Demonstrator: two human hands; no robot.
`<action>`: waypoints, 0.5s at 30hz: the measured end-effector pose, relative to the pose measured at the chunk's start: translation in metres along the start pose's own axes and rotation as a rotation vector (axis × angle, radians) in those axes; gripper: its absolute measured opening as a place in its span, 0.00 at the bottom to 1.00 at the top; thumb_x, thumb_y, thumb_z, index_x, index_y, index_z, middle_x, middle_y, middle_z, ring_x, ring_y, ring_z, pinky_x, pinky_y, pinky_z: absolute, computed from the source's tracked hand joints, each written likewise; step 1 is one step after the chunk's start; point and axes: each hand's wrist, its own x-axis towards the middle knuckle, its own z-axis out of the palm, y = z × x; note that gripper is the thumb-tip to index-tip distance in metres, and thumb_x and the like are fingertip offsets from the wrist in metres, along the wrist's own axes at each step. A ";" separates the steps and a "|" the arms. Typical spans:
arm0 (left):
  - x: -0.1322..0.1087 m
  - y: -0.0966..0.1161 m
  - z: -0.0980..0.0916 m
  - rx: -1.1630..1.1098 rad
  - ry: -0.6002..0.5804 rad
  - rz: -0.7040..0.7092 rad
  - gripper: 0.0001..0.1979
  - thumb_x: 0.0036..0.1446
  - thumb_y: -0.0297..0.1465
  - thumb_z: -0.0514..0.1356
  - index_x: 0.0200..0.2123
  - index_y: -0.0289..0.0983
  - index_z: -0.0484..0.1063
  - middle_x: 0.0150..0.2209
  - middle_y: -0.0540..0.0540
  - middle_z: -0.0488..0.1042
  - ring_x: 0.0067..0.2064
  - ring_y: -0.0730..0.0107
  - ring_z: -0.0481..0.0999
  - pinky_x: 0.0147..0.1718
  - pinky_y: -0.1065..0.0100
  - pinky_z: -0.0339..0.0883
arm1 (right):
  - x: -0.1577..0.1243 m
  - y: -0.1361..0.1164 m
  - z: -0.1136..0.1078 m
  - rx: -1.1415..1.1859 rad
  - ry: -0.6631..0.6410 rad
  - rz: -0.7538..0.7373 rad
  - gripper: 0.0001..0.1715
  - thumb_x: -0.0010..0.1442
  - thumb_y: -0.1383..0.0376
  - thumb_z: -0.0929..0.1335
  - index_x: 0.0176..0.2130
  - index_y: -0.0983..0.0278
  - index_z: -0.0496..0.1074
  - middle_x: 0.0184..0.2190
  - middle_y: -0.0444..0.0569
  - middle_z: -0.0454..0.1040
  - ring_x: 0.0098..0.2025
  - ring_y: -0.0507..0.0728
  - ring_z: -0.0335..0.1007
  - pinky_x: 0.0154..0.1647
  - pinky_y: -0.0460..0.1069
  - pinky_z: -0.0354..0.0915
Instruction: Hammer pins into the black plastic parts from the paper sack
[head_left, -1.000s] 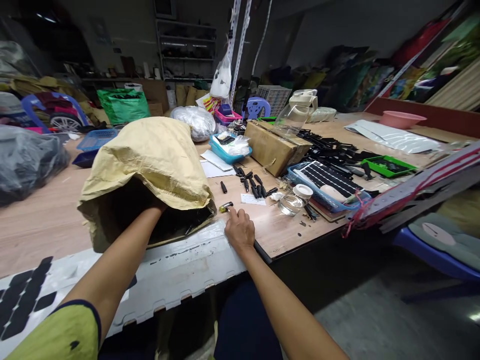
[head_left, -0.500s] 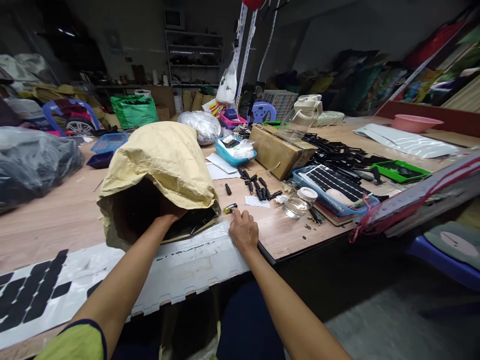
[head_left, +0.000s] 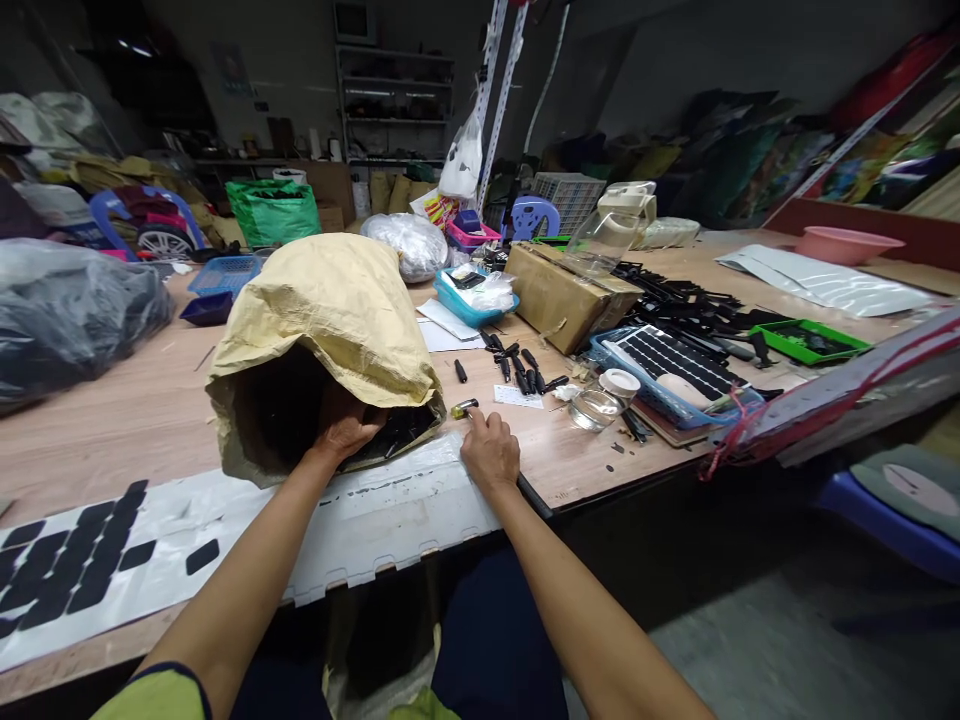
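Observation:
A large tan paper sack (head_left: pixel 330 290) lies on its side on the table, mouth toward me. My left hand (head_left: pixel 349 430) is inside that mouth, its fingertips hidden in the dark near loose black pieces (head_left: pixel 401 428). On the table just right of the sack, my right hand (head_left: pixel 491 455) is closed around a hammer (head_left: pixel 465 408). The hammer's head, yellow at one end, shows past the knuckles, and its dark handle comes out below the wrist. Several black tool-handle-like pieces (head_left: pixel 525 370) are scattered beyond it, beside a paper slip (head_left: pixel 517 397).
A lidded glass jar (head_left: pixel 596 408) stands right of the hammer, near a blue basket (head_left: pixel 720 415) and a cardboard box (head_left: pixel 547 295). White sheeting with black panels (head_left: pixel 105 560) runs along the front edge. A grey plastic bag (head_left: pixel 67 320) sits at left.
My left hand has drawn back slightly toward the sack's mouth, so more of its back shows. My right hand keeps its hold on the hammer. The view has shifted a little.

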 end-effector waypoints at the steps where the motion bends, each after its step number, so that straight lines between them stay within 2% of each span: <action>1: -0.001 0.000 -0.001 0.030 -0.019 0.021 0.16 0.57 0.42 0.60 0.47 0.45 0.76 0.40 0.46 0.79 0.46 0.57 0.76 0.48 0.62 0.68 | 0.000 0.000 0.000 0.001 0.000 0.001 0.24 0.63 0.66 0.61 0.58 0.58 0.65 0.41 0.53 0.67 0.42 0.59 0.63 0.37 0.50 0.56; 3: -0.004 0.002 -0.003 0.077 -0.062 0.039 0.18 0.58 0.42 0.58 0.49 0.44 0.75 0.39 0.46 0.80 0.45 0.58 0.77 0.47 0.62 0.68 | 0.000 0.000 0.000 0.005 -0.002 0.002 0.24 0.63 0.65 0.61 0.58 0.58 0.65 0.41 0.52 0.67 0.42 0.59 0.63 0.37 0.50 0.56; 7: -0.012 0.007 -0.005 0.096 -0.144 -0.063 0.18 0.58 0.43 0.57 0.47 0.43 0.77 0.35 0.46 0.81 0.40 0.57 0.79 0.41 0.64 0.69 | 0.000 0.000 0.001 0.002 -0.005 0.000 0.24 0.63 0.66 0.61 0.58 0.58 0.65 0.42 0.53 0.67 0.42 0.59 0.63 0.37 0.50 0.56; 9: -0.018 0.008 -0.005 0.093 -0.146 -0.062 0.19 0.58 0.43 0.57 0.48 0.43 0.77 0.33 0.47 0.81 0.39 0.58 0.79 0.39 0.66 0.69 | 0.000 0.001 0.002 -0.002 -0.004 0.001 0.25 0.63 0.66 0.61 0.59 0.58 0.65 0.42 0.53 0.67 0.42 0.59 0.63 0.37 0.50 0.56; 12: -0.027 0.007 -0.003 0.106 -0.105 0.063 0.20 0.57 0.42 0.58 0.51 0.44 0.76 0.36 0.46 0.80 0.39 0.62 0.79 0.39 0.68 0.69 | 0.000 0.001 0.002 -0.005 -0.003 0.004 0.25 0.63 0.66 0.61 0.58 0.58 0.65 0.42 0.53 0.67 0.42 0.59 0.63 0.37 0.50 0.56; 15: -0.032 0.004 0.000 0.171 -0.046 0.179 0.19 0.56 0.41 0.59 0.49 0.43 0.77 0.43 0.43 0.79 0.42 0.60 0.77 0.40 0.65 0.69 | 0.000 0.000 0.002 -0.008 -0.001 0.005 0.24 0.63 0.66 0.61 0.58 0.58 0.66 0.42 0.52 0.67 0.42 0.59 0.63 0.36 0.50 0.56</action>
